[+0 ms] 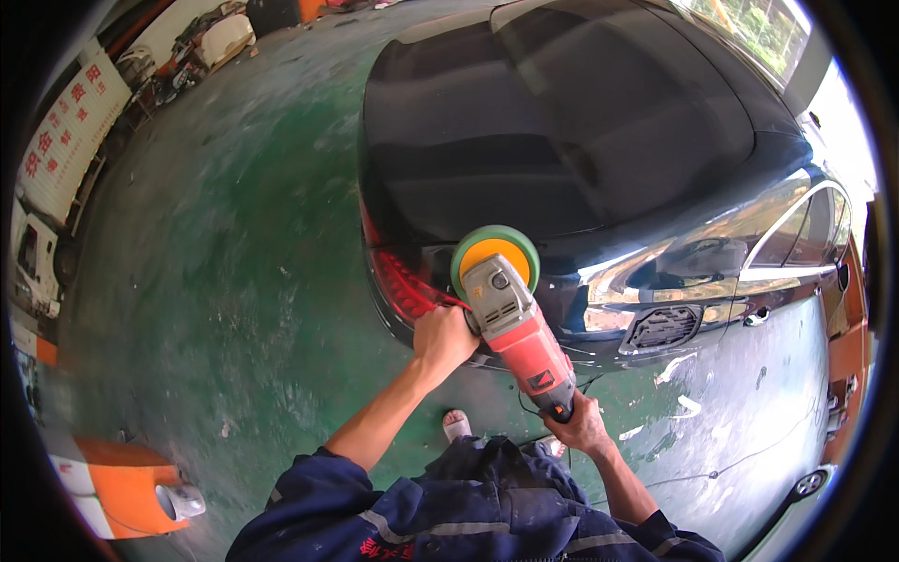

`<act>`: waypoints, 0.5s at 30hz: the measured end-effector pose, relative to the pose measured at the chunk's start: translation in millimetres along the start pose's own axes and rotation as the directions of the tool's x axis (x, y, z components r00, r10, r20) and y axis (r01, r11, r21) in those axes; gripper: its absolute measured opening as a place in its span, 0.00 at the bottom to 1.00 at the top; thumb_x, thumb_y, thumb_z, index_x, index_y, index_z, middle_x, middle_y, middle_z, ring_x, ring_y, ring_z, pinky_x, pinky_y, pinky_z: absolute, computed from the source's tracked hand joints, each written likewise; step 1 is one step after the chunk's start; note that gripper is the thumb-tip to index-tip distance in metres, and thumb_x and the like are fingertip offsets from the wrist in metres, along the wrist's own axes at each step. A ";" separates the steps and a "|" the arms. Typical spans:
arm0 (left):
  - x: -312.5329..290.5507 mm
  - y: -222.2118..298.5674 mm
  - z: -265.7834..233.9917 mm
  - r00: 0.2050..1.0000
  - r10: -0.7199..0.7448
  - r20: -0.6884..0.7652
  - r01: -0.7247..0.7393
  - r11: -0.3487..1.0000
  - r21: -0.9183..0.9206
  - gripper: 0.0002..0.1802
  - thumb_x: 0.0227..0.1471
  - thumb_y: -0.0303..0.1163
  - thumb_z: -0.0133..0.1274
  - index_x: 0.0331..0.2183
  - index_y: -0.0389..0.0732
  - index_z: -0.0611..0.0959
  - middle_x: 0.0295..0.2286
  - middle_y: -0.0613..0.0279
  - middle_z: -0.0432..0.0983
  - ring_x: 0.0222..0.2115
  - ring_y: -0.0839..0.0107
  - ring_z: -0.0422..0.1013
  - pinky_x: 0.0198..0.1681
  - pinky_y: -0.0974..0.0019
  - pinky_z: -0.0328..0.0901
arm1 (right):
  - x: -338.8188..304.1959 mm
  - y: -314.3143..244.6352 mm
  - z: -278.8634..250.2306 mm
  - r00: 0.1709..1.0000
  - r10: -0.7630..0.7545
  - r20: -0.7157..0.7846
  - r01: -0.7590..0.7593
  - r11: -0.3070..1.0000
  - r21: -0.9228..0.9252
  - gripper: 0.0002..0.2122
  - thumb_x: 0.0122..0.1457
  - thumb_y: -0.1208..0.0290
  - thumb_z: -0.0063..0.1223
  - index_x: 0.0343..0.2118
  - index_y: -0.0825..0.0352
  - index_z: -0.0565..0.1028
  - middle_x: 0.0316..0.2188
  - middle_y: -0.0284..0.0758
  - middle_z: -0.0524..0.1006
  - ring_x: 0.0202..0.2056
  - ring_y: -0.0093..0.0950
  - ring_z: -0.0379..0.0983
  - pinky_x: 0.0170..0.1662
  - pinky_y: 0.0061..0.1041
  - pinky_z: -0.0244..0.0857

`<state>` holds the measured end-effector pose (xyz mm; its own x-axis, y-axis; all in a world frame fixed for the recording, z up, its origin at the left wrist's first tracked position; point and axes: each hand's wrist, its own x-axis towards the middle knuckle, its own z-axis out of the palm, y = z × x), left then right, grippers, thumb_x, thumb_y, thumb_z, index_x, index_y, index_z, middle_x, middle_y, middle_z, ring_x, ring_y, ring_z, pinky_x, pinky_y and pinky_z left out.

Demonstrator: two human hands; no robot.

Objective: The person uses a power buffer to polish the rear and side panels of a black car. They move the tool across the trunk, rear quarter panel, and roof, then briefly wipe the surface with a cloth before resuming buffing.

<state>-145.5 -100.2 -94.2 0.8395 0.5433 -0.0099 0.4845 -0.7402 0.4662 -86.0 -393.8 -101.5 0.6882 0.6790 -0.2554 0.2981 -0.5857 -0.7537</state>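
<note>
Both my hands hold a red and grey power polisher over the rear corner of a dark car. My left hand is closed round the side handle near the tool's head. Around the rear grip my right hand is wrapped, and a dark cord hangs beside it. The round green and yellow pad faces the body panel just beside the red tail light; whether it presses on the paint I cannot tell. To the right, a black ribbed fuel-flap recess shows in the car's side.
Green, scuffed floor spreads to the left. An orange and white cabinet stands at lower left, and a white truck at far left. A cable crosses the floor at right. Another vehicle's wheel shows at lower right.
</note>
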 end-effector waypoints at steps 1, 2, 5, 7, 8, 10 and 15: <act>3.5 7.5 -1.0 1.000 0.023 0.015 -0.023 1.000 0.014 0.14 0.41 0.41 0.63 0.26 0.40 0.86 0.21 0.45 0.79 0.26 0.47 0.78 0.32 0.51 0.73 | -3.5 2.8 -2.8 1.000 0.018 -0.018 -0.017 1.000 0.008 0.23 0.48 0.64 0.66 0.43 0.74 0.74 0.30 0.52 0.81 0.35 0.49 0.80 0.41 0.38 0.73; 6.2 15.8 -1.7 0.998 0.045 0.031 -0.046 0.999 0.027 0.14 0.41 0.41 0.63 0.26 0.40 0.87 0.21 0.45 0.79 0.26 0.48 0.78 0.32 0.51 0.73 | -6.8 4.8 -5.0 0.999 0.035 -0.035 -0.035 0.999 0.016 0.23 0.48 0.64 0.66 0.43 0.74 0.74 0.30 0.51 0.81 0.36 0.48 0.80 0.42 0.37 0.73; 11.7 50.5 7.0 0.994 0.103 0.041 -0.104 0.994 0.021 0.12 0.39 0.37 0.63 0.22 0.37 0.86 0.20 0.43 0.78 0.25 0.48 0.78 0.32 0.51 0.73 | -16.2 29.1 -15.9 0.996 0.044 -0.078 -0.036 0.994 0.101 0.22 0.46 0.67 0.65 0.43 0.74 0.75 0.30 0.49 0.81 0.36 0.42 0.82 0.42 0.34 0.73; 12.6 69.8 7.8 0.987 0.154 0.039 -0.155 0.988 0.001 0.09 0.37 0.32 0.62 0.19 0.35 0.85 0.20 0.42 0.78 0.24 0.47 0.78 0.32 0.51 0.73 | -21.5 43.8 -17.2 0.992 0.051 -0.117 -0.033 0.988 0.151 0.19 0.46 0.69 0.64 0.40 0.74 0.77 0.30 0.47 0.82 0.35 0.35 0.82 0.40 0.32 0.73; 14.4 76.8 9.7 0.984 0.172 0.054 -0.173 0.985 0.016 0.09 0.36 0.32 0.61 0.19 0.35 0.85 0.20 0.42 0.78 0.24 0.47 0.78 0.32 0.51 0.73 | -23.0 46.8 -17.4 0.989 0.086 -0.121 -0.065 0.984 0.167 0.19 0.46 0.69 0.64 0.40 0.74 0.77 0.29 0.46 0.82 0.34 0.33 0.82 0.40 0.31 0.73; 17.2 85.7 10.6 0.976 0.205 0.079 -0.209 0.977 0.046 0.07 0.36 0.30 0.60 0.19 0.35 0.85 0.20 0.41 0.78 0.25 0.46 0.78 0.32 0.51 0.73 | -23.7 51.2 -15.5 0.980 0.150 -0.127 -0.123 0.972 0.200 0.17 0.45 0.69 0.64 0.38 0.74 0.78 0.29 0.45 0.82 0.34 0.30 0.81 0.40 0.30 0.73; 32.1 66.6 -20.1 0.991 0.084 0.106 -0.097 0.987 0.129 0.12 0.38 0.36 0.62 0.23 0.36 0.87 0.25 0.39 0.80 0.31 0.44 0.79 0.38 0.48 0.74 | -9.9 19.1 -1.2 0.984 0.133 -0.122 -0.113 0.981 0.158 0.20 0.48 0.64 0.64 0.40 0.74 0.77 0.30 0.49 0.81 0.35 0.41 0.82 0.41 0.34 0.73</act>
<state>-91.2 -124.1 -45.8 0.8983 0.4347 -0.0643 0.4286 -0.8343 0.3468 -86.3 -412.2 -112.6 0.7974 0.5360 -0.2772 0.1103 -0.5811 -0.8063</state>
